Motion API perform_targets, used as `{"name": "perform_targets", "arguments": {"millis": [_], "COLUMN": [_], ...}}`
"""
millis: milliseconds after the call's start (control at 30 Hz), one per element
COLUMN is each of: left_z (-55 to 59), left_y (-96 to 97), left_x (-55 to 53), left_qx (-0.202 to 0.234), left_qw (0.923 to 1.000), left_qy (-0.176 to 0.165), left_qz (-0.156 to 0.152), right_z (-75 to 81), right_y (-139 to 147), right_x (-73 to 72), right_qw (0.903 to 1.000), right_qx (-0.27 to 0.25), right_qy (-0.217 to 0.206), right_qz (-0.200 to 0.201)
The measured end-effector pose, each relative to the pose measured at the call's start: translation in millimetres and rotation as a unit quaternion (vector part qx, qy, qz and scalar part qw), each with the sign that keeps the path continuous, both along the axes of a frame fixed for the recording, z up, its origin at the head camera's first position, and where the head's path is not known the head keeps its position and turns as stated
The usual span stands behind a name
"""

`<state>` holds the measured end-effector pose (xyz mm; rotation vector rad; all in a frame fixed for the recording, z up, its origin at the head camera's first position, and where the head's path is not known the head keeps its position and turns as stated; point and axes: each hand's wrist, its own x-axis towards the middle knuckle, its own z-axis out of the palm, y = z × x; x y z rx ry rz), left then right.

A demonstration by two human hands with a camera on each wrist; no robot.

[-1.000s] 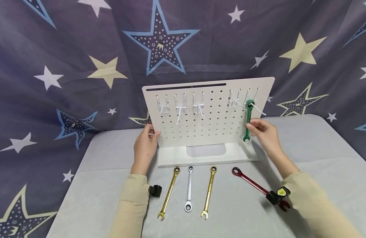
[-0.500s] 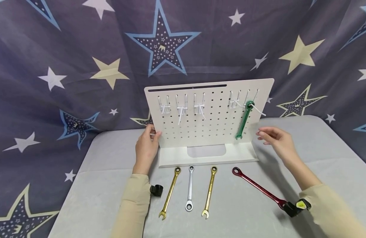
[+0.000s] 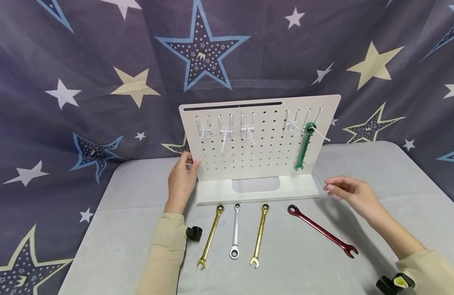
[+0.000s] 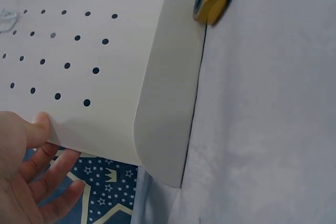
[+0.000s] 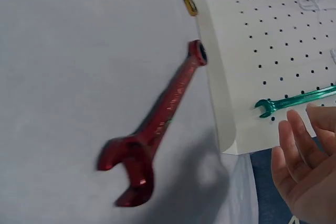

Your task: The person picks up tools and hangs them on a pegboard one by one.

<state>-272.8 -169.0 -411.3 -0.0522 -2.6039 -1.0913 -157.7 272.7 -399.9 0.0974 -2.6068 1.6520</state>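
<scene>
A white pegboard [image 3: 245, 159] stands upright on its base. My left hand [image 3: 181, 182] grips its left edge, thumb on the front and fingers behind, as the left wrist view also shows. From a hook at the board's right end hangs a green wrench [image 3: 304, 147], tilted slightly, its open end low. My right hand [image 3: 354, 196] is apart from the board, to its lower right, fingers loosely bent around nothing. Below that hand, a red wrench [image 3: 322, 230] lies slantwise on the table. Further left lie a gold wrench [image 3: 260, 235], a silver wrench [image 3: 236, 231] and another gold wrench [image 3: 211, 237].
White double-wire hooks [image 3: 225, 133] line the board's upper part, several bearing nothing and sticking out forward. The wrenches lie on a grey cloth-covered table [image 3: 112, 246], just in front of the base. Behind hangs a dark curtain [image 3: 263, 61] with stars.
My right hand has let go of the green wrench and moved right and down, away from the board. The wrench swung on its hook. My left hand has kept its grip.
</scene>
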Motion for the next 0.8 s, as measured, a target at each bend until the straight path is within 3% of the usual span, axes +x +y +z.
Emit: {"name": "perform_targets", "arguments": {"millis": [433, 800], "left_z": [-1.6, -0.3], "left_y": [1.1, 0.7], "left_x": [-0.4, -0.1], "left_qx": [0.013, 0.009], "left_qw": [0.9999, 1.0000], "left_qy": [-0.002, -0.003], "left_qz": [-0.007, -0.003], "right_z": [-12.4, -29.8], "right_y": [-10, -14], "right_x": [19.6, 28.0], "right_qw": [0.9957, 0.9866], "right_qx": [0.087, 0.134], "right_qy": [-0.005, 0.023], "right_qz": [0.031, 0.090]}}
